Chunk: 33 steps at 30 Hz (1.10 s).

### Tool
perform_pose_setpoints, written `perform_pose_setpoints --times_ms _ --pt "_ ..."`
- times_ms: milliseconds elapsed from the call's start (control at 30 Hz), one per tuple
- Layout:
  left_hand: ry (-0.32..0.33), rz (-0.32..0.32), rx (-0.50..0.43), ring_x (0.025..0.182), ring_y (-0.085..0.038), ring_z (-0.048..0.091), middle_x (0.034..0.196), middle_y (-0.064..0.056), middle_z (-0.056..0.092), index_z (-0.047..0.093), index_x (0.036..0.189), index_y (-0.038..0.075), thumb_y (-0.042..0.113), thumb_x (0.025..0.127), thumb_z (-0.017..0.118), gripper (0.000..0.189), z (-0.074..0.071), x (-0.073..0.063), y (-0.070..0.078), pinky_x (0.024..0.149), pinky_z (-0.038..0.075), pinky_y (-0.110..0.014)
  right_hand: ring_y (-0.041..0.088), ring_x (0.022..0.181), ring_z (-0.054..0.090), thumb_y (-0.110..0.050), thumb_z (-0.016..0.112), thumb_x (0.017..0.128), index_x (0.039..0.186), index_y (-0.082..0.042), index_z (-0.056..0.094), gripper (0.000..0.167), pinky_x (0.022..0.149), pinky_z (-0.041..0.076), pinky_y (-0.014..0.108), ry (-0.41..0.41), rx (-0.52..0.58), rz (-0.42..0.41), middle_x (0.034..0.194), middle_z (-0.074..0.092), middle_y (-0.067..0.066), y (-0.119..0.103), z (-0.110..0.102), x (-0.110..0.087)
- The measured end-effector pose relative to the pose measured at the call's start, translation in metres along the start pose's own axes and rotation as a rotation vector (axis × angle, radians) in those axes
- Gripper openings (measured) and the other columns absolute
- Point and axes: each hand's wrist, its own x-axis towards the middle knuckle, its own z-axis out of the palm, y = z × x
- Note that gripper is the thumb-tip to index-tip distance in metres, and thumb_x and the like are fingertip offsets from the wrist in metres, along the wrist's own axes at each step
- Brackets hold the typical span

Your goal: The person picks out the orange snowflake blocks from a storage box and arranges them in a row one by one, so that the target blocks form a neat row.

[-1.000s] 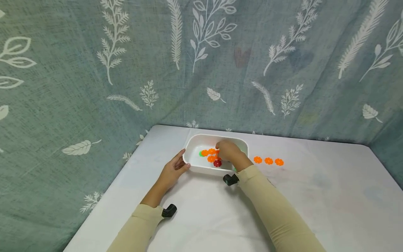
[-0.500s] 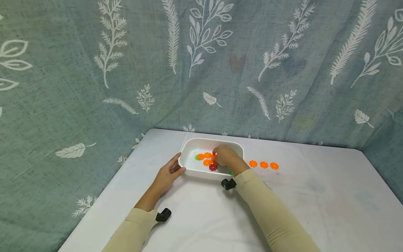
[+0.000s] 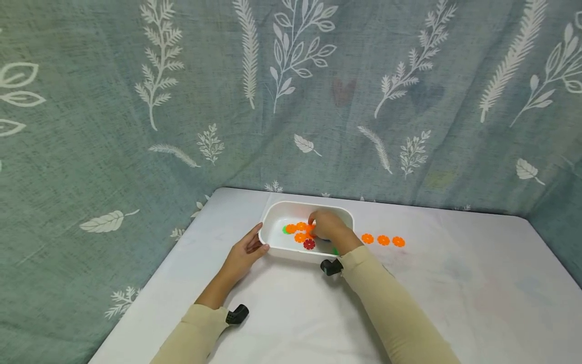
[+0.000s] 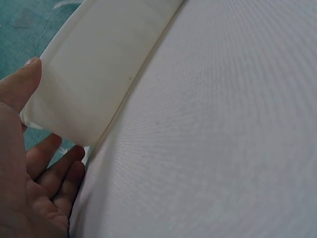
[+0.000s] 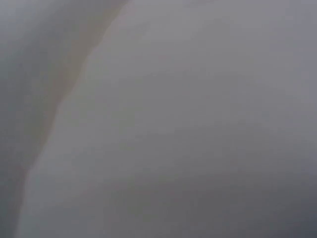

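A white rectangular tub [image 3: 291, 256] sits toward the back of the table. My left hand [image 3: 240, 257] holds its left end, thumb on the near wall and fingers round the end; the left wrist view shows the thumb against the tub's wall [image 4: 94, 74]. Inside lie several orange notched discs [image 3: 300, 237], a dark red disc [image 3: 309, 244] and a bit of green [image 3: 285, 230]. My right hand [image 3: 328, 225] reaches down into the tub, fingertips at the orange discs; I cannot tell whether it pinches one. Another green piece [image 3: 335, 251] shows beside the right wrist.
Three orange discs [image 3: 383, 240] lie in a row on the white tablecloth [image 3: 454, 283], right of the tub. A grey-green curtain [image 3: 254, 151] with white leaf prints hangs behind and to the left. Only blurred pale surfaces fill the right wrist view.
The right hand stays in the tub with its fingers among the orange discs, barely moving. The left hand keeps its hold. The head view has shifted slightly.
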Motion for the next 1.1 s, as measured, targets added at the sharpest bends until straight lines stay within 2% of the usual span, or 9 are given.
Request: perform_pose_setpoints --times_ms 100,267,333,467,633,800,1033,1100 --pt "-0.011 -0.011 -0.003 0.126 -0.024 0.051 0.143 -0.009 0.050 0.030 0.154 0.024 0.030 0.091 0.072 0.076 0.001 -0.002 0.005 0.105 0.042 -0.037 0.022 0.087 0.053 -0.019 0.075 0.086 0.110 -0.014 0.067 0.025 0.083 0.048 0.034 0.010 -0.035 0.002 0.105 0.062 0.002 0.000 -0.004 -0.004" --pt "-0.024 0.012 0.018 0.127 -0.028 0.051 0.143 -0.015 0.048 0.029 0.155 0.014 0.026 0.092 0.071 0.077 0.002 -0.012 0.031 0.103 0.043 -0.038 0.022 0.081 0.054 -0.019 0.076 0.084 0.100 -0.012 0.065 0.020 0.074 0.049 0.033 0.043 -0.080 -0.022 0.091 0.061 0.001 -0.001 -0.009 -0.008" --pt "-0.026 0.021 0.024 0.126 -0.029 0.051 0.142 -0.016 0.049 0.029 0.154 0.012 0.025 0.092 0.070 0.076 0.003 -0.016 0.041 0.103 0.043 -0.038 0.021 0.081 0.054 -0.019 0.076 0.084 0.100 -0.012 0.065 0.020 0.074 0.049 0.032 0.048 -0.081 -0.022 0.091 0.060 0.000 -0.001 -0.010 -0.009" --pt "-0.028 0.029 0.021 0.125 -0.030 0.052 0.141 -0.018 0.049 0.028 0.154 0.010 0.021 0.093 0.069 0.075 0.003 -0.016 0.044 0.103 0.043 -0.039 0.021 0.085 0.053 -0.018 0.075 0.085 0.105 -0.012 0.066 0.023 0.080 0.049 0.033 0.045 -0.042 -0.013 0.098 0.061 0.001 0.002 -0.009 -0.010" --pt "-0.027 0.015 0.007 0.125 -0.030 0.052 0.141 -0.018 0.049 0.029 0.154 0.011 0.019 0.093 0.069 0.074 0.002 -0.017 0.041 0.103 0.043 -0.040 0.021 0.087 0.053 -0.010 0.073 0.087 0.108 -0.014 0.067 0.022 0.081 0.049 0.033 0.044 0.030 -0.008 0.105 0.062 0.002 0.006 -0.005 -0.010" --pt "-0.026 0.022 0.033 0.125 -0.031 0.052 0.141 -0.019 0.049 0.028 0.154 0.010 0.020 0.093 0.069 0.074 0.002 -0.017 0.039 0.103 0.043 -0.041 0.021 0.091 0.053 -0.005 0.070 0.088 0.108 -0.015 0.068 0.022 0.083 0.049 0.033 0.045 0.070 -0.025 0.110 0.063 0.003 0.007 -0.006 -0.012" --pt "-0.008 0.005 0.029 0.127 -0.027 0.050 0.143 -0.012 0.049 0.028 0.155 0.020 0.026 0.092 0.070 0.075 0.001 -0.001 0.006 0.105 0.041 -0.041 0.021 0.089 0.054 -0.002 0.070 0.086 0.110 -0.013 0.068 0.026 0.079 0.050 0.032 0.057 0.123 -0.039 0.113 0.064 0.005 0.006 -0.014 -0.017" --pt "-0.003 0.008 0.034 0.127 -0.025 0.051 0.143 -0.009 0.049 0.029 0.155 0.023 0.030 0.091 0.071 0.076 0.000 0.000 0.002 0.104 0.042 -0.040 0.020 0.087 0.055 -0.002 0.070 0.086 0.111 -0.013 0.068 0.027 0.077 0.050 0.032 0.053 0.138 -0.044 0.111 0.065 0.005 0.006 -0.017 -0.018"
